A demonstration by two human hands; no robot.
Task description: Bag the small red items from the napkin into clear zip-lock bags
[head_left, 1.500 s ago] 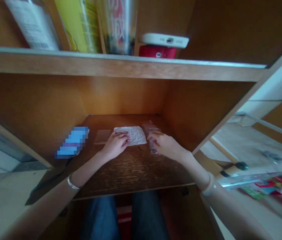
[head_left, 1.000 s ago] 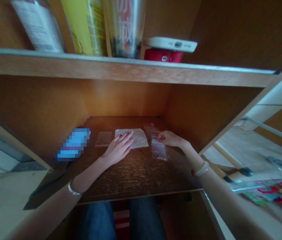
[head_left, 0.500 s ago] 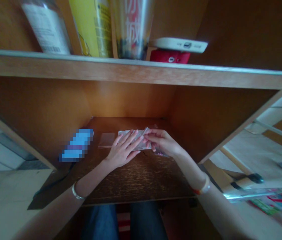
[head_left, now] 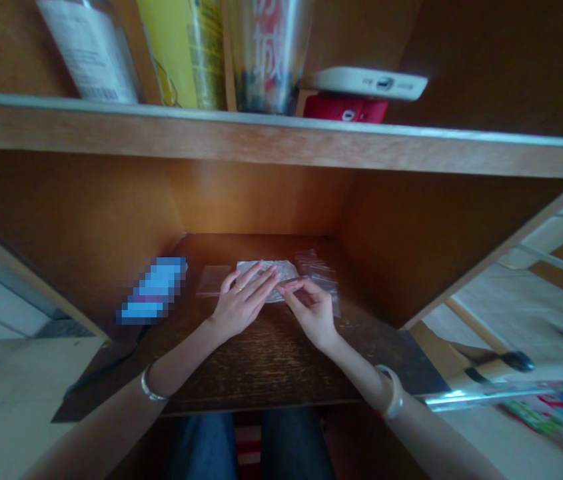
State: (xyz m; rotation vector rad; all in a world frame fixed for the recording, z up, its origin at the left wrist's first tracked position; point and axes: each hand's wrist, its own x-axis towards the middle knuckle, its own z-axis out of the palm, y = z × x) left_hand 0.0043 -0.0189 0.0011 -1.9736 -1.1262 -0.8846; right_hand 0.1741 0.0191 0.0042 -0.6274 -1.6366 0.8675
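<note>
Shelf goods and a blurred blue item (head_left: 154,291)
A steel tumbler (head_left: 266,60) and yellow bottle (head_left: 181,53) stand on the shelf (head_left: 261,133) above the left hand (head_left: 241,307); the blue item lies left of it.

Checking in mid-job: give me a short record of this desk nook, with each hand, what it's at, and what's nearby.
Left hand: fingers resting on the white crinkled sheet
Right hand: fingertips at the sheet's near edge; contact unclear
Right of sheet: clear plastic bags
Left of sheet: small clear plastic square
Further left: pixelated blue object
Work surface: dark wood shelf
Shelf above: metal tumbler, white device
</note>
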